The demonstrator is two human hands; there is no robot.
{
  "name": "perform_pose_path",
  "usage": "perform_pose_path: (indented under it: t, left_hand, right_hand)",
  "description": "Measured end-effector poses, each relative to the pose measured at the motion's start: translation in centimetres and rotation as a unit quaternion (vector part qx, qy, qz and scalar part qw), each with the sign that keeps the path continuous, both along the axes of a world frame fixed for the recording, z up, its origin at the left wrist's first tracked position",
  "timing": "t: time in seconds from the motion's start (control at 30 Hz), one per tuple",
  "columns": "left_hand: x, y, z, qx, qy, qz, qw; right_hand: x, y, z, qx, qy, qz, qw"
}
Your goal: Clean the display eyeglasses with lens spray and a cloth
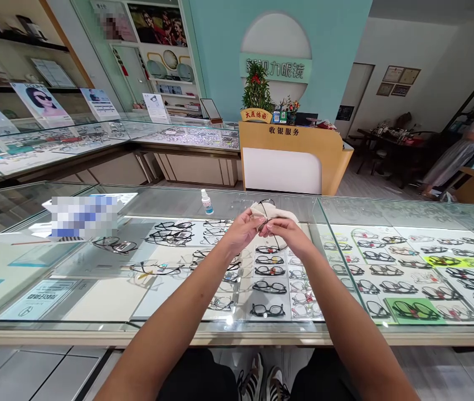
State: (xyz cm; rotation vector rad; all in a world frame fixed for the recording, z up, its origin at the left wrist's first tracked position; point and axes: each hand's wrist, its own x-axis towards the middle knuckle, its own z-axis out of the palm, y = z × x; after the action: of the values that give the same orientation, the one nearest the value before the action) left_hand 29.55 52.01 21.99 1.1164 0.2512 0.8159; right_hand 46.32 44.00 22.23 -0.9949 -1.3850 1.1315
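Cream cloth [283, 214] bunches against dark glasses [264, 210] that my left hand [240, 231] and right hand [289, 229] pinch over the table [73, 336]. Ahead, the desk [278, 140] reads 收银服务, its plaque [255, 115] 大展鸿图; the wall sign [289, 69] ends 力眼镜. The bottle [206, 201] has unreadable print.

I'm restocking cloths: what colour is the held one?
The cloth is cream, clearest in the head view.

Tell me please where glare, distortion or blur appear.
Head view throughout: glints along the front of the glass counter; edges of the teal wall lean outward; pixelation partly covers the white-and-blue item; left hand and right hand look fairly sharp.
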Motion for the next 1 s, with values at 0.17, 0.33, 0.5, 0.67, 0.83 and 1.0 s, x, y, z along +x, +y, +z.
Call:
perform_pose_path:
  t: [0.17,0.33,0.5,0.67,0.83,1.0]
  left_hand:
    - [0.23,-0.25,-0.03,0.016,0.022,0.007,1.000]
    - [0.29,-0.17,-0.04,0.027,0.010,0.005,1.000]
    - [0.33,-0.14,-0.06,0.052,0.001,0.000,0.999]
    - [0.48,-0.28,-0.28,0.085,0.012,0.007,0.996]
    - [0.48,-0.24,-0.34,0.083,0.016,0.030,0.996]
    - [-0.22,0.50,0.12,0.070,0.025,0.004,0.997]
  right_hand:
    - [-0.19,-0.13,0.12,-0.002,0.004,0.012,1.000]
    - [-0.11,0.04,-0.05,-0.002,0.020,0.004,1.000]
    - [0.20,0.29,-0.44,-0.010,0.039,-0.003,0.999]
    - [-0.18,0.08,-0.40,-0.007,0.020,0.010,1.000]
    - [-0.46,-0.30,0.05,-0.015,-0.013,0.006,1.000]
    - [-0.05,-0.32,0.43,-0.006,-0.003,0.013,1.000]
